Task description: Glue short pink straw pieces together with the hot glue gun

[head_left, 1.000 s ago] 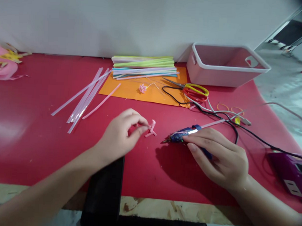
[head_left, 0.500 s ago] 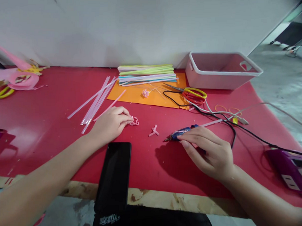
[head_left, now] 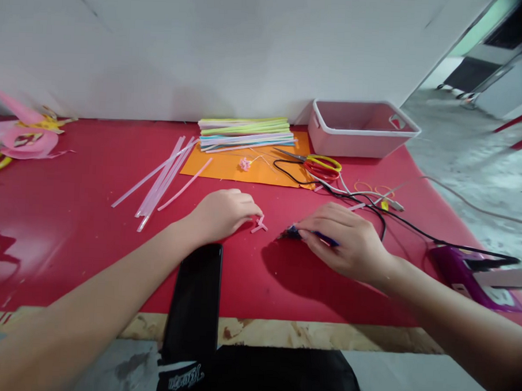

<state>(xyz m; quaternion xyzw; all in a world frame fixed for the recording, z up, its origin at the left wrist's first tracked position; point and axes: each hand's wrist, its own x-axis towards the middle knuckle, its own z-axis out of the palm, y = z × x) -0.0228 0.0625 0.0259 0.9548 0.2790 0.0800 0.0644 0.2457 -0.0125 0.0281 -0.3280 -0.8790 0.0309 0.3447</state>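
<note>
My left hand point(head_left: 228, 214) pinches at a small pink three-armed piece point(head_left: 260, 225) on the red table, its fingertips at the piece's upper left. The palm side is hidden, so I cannot see whether the pink looped piece is still under it. To the right, my right hand point(head_left: 345, 239) is closed around a blue hot glue gun point(head_left: 291, 232), whose metal nozzle points left towards the pink piece, a short way apart from it. A black phone point(head_left: 196, 302) lies below my left wrist, over the table's front edge.
Loose pink straws point(head_left: 164, 182) lie left of an orange sheet point(head_left: 240, 172), which bears a straw bundle point(head_left: 246, 134), a small pink flower point(head_left: 245, 164) and scissors point(head_left: 323, 166). A pink bin point(head_left: 358, 143), tangled cables point(head_left: 373, 206) and a purple power strip point(head_left: 469, 276) are at right.
My left hand has moved right from the pink looped piece to the three-armed piece. My right hand keeps the glue gun, now turned slightly. The view has shifted a little.
</note>
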